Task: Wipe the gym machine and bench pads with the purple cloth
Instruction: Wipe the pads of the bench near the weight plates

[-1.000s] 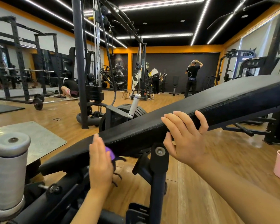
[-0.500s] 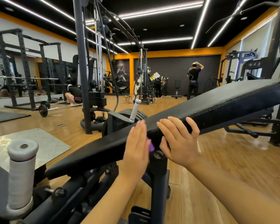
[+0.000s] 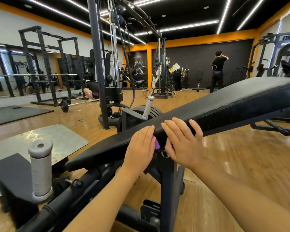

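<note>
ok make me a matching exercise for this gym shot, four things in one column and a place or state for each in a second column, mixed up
Things:
1. purple cloth
2. right hand
3. bench pad
4. white-wrapped roller

Places or states:
A. stands upright at the lower left
B. slopes up toward the right
C. pressed against the pad's side edge by the left hand
D. fingers laid over the pad's near edge

Pairs: 1-C, 2-D, 3-B, 4-A
</note>
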